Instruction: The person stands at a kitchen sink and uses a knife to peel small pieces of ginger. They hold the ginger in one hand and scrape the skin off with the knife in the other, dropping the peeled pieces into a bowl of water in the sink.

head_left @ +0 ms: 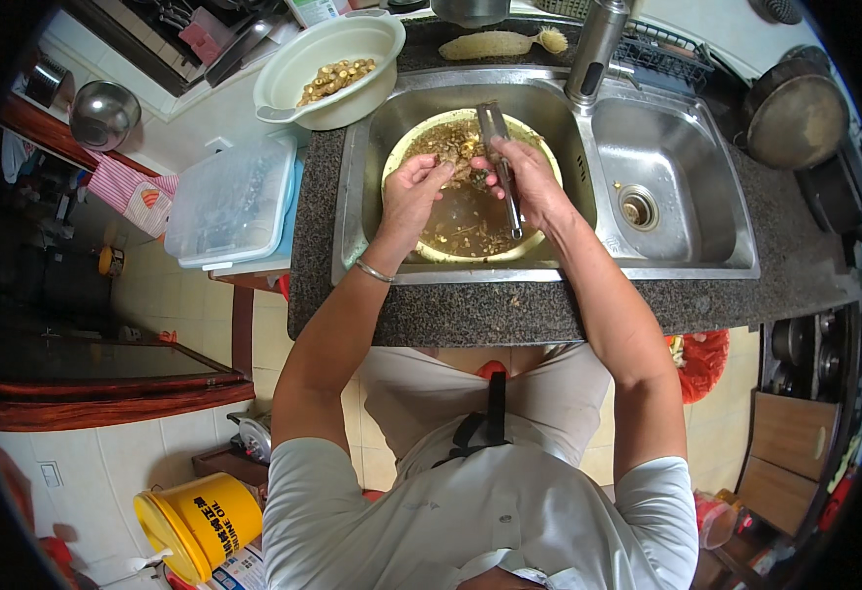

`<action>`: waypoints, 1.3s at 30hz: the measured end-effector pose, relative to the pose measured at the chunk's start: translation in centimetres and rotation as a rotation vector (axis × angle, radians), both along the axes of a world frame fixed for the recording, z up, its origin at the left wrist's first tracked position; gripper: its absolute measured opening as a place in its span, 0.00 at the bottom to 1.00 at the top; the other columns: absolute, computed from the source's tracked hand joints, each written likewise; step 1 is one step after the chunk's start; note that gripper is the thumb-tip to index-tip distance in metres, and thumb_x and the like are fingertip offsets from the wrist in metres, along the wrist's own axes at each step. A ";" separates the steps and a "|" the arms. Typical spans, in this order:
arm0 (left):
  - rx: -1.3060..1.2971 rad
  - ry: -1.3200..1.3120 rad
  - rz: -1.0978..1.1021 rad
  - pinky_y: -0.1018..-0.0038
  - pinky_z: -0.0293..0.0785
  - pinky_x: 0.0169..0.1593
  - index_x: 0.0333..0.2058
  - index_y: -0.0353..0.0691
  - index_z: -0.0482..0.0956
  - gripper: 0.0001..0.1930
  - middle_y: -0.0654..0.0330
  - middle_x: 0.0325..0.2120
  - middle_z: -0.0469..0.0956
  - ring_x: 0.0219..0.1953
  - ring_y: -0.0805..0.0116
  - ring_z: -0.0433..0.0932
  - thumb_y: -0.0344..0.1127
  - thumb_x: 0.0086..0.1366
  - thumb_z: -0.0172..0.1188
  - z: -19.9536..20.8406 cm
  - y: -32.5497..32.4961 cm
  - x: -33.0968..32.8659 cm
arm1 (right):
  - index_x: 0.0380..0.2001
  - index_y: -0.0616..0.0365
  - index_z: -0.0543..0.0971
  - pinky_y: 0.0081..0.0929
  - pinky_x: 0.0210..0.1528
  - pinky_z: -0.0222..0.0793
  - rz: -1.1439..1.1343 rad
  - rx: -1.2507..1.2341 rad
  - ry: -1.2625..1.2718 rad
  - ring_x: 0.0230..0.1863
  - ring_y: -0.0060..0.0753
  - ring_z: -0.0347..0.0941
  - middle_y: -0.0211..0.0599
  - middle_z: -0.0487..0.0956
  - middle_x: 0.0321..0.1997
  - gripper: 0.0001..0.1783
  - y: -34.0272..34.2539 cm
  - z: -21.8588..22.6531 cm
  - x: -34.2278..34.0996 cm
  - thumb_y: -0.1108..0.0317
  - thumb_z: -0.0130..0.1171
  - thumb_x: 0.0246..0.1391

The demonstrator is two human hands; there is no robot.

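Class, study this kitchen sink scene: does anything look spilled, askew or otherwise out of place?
Small brown bits lie scattered on the granite counter in front of the sink, outside the yellow basin. Otherwise nothing stands out: the left hand and right hand work over it.

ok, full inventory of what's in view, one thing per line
yellow basin: 1, murky water and brown bits, left sink bowl
sink: 1, steel, double, right bowl holds no dishes
faucet: 1, steel, behind sink
white bowl: 1, tan pieces inside, counter left
plastic box: 1, clear, left
loofah: 1, pale, behind sink
pan: 1, dark, right
yellow bucket: 1, floor
metal tool: 1, right hand
left hand: over basin, pinching a small piece
right hand: grips tool
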State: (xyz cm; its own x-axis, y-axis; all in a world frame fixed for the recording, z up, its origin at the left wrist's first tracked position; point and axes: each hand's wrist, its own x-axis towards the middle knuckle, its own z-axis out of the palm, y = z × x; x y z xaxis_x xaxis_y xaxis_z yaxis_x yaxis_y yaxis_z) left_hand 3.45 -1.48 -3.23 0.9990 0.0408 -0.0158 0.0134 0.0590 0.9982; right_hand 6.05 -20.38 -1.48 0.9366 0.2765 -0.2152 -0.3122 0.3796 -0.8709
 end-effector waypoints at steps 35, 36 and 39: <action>-0.269 0.064 -0.208 0.73 0.75 0.47 0.53 0.38 0.70 0.14 0.64 0.44 0.74 0.45 0.76 0.74 0.33 0.71 0.53 0.3 0.4 0.1 | 0.39 0.60 0.72 0.17 0.18 0.63 -0.166 -0.075 -0.086 0.20 0.17 0.67 0.29 0.73 0.28 0.09 -0.4 -1.6 0.6 0.68 0.60 0.59; -0.246 0.063 -0.214 0.73 0.75 0.47 0.52 0.38 0.70 0.14 0.65 0.44 0.74 0.45 0.77 0.74 0.33 0.71 0.53 0.1 0.5 0.2 | 0.39 0.59 0.72 0.17 0.17 0.62 -0.130 -0.079 -0.088 0.20 0.17 0.67 0.28 0.73 0.28 0.10 -0.3 -1.3 0.4 0.67 0.60 0.59; -0.192 0.072 -0.219 0.73 0.75 0.46 0.51 0.38 0.71 0.13 0.65 0.43 0.74 0.44 0.77 0.73 0.34 0.71 0.54 -0.3 0.7 0.2 | 0.38 0.59 0.73 0.16 0.17 0.60 -0.031 -0.072 -0.077 0.19 0.15 0.65 0.27 0.73 0.28 0.12 0.4 0.6 -1.0 0.65 0.63 0.58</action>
State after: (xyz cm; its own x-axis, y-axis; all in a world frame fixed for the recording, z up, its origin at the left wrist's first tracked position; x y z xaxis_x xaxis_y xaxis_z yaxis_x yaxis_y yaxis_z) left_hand 3.69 -0.78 -3.56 0.9798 -0.1864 -0.0731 0.1167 0.2350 0.9650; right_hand 5.03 -19.94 -0.89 0.9590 0.2332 -0.1609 -0.2326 0.3237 -0.9171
